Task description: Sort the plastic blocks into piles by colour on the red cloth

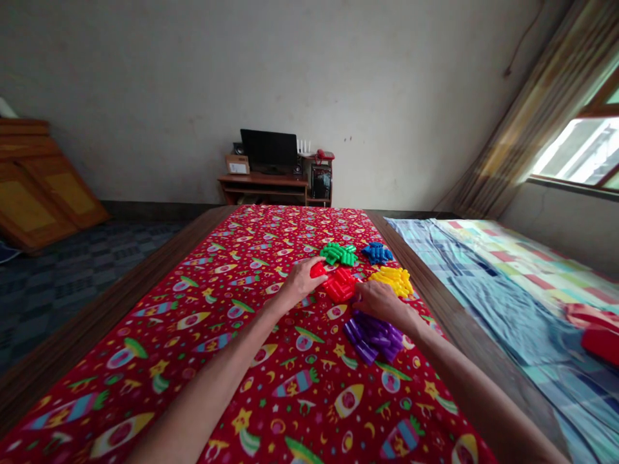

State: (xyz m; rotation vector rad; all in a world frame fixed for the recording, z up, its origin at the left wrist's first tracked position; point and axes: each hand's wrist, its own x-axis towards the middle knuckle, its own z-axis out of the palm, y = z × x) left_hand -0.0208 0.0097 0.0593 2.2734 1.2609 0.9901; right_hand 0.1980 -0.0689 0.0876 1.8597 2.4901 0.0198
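Two hands we see in the head view, at both sides of the red pieces, a little right of the frame's centre. The left hand has thumb and fingers closed around some of them; whether the right hand's fingers pinch, we cannot tell. By their shine, we judge them light, stiff, rather slippery plastic, best held at the sides.

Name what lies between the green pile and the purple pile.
The head view shows the red pile between the green pile and purple pile, with the right hand at the red pile's right edge.
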